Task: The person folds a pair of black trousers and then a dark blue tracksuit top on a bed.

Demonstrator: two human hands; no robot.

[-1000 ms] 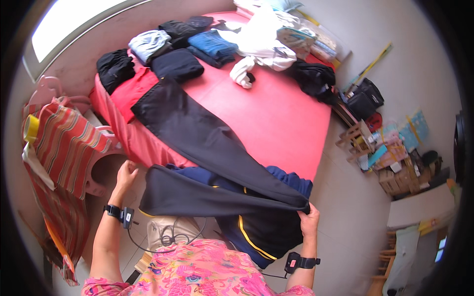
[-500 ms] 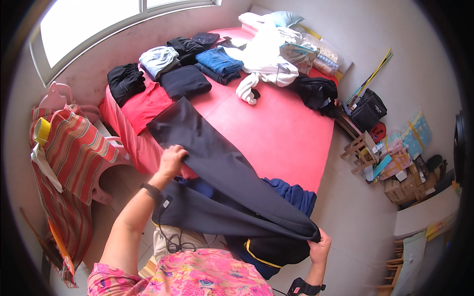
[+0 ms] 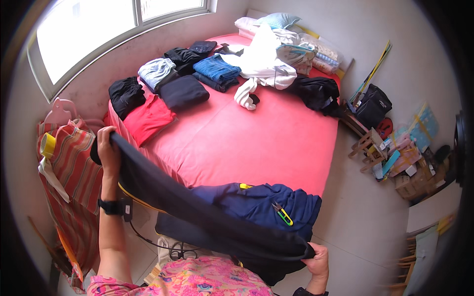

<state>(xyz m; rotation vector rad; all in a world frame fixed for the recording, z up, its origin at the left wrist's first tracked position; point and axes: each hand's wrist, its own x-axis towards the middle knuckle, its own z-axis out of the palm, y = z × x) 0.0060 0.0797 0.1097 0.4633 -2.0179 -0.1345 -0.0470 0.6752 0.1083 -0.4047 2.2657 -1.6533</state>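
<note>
Stretching across the near edge of the bed [image 3: 276, 143], a pair of dark trousers [image 3: 197, 212] hangs in the air between the person's two hands. The left hand [image 3: 107, 148] is raised at the near left corner of the bed, fingers curled tight around one end of the trousers, a black band on the wrist just below. The right hand [image 3: 318, 259] sits low at the near right, its fingers pinched shut on the other end of the cloth. The trousers sag in a long band from the far left down to the near right, clear of the red bedsheet.

Under that band, at the near edge of the bed, lies a blue garment [image 3: 266, 204] with a small yellow-green clip-like thing [image 3: 282, 214] resting on it. Farther back on the left side of the bed are folded clothes: a red piece [image 3: 148, 118], a black piece [image 3: 126, 93], a dark navy piece [image 3: 183, 91], a pale striped piece [image 3: 155, 71] and blue jeans [image 3: 216, 69]. A loose white garment [image 3: 261, 64] sprawls at the far middle, with a black heap [image 3: 316, 91] to its right. A striped bag [image 3: 69, 167] stands on the left beside the bed, and a black bag [image 3: 373, 106] leans by the right wall.
</note>
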